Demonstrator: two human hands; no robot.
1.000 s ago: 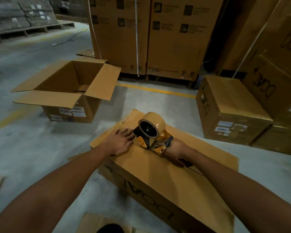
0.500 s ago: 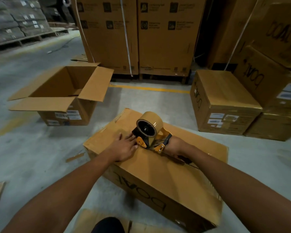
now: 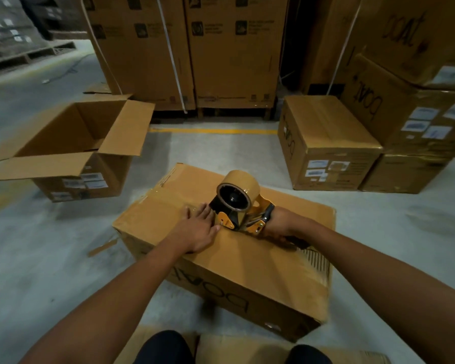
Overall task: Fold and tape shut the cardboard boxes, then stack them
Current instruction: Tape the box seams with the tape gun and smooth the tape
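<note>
Left fingers (image 3: 204, 210) straight, flat on box (image 3: 247, 261) — beside tape dispenser (image 3: 237, 203); right fingers (image 3: 273, 229) gripping its handle

A tape dispenser (image 3: 243, 206) sat on the closed box (image 3: 221, 258); an open box (image 3: 71, 153) lay left, stacked boxes (image 3: 405, 127) right, on the floor (image 3: 37, 245).

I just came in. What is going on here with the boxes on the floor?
A person is taping shut a closed brown cardboard box on the floor. The right hand grips the handle of an orange and black tape dispenser that sits on the box top. The left hand lies flat on the top beside the dispenser. To the left, an open cardboard box waits with its flaps spread, not yet folded.
</note>
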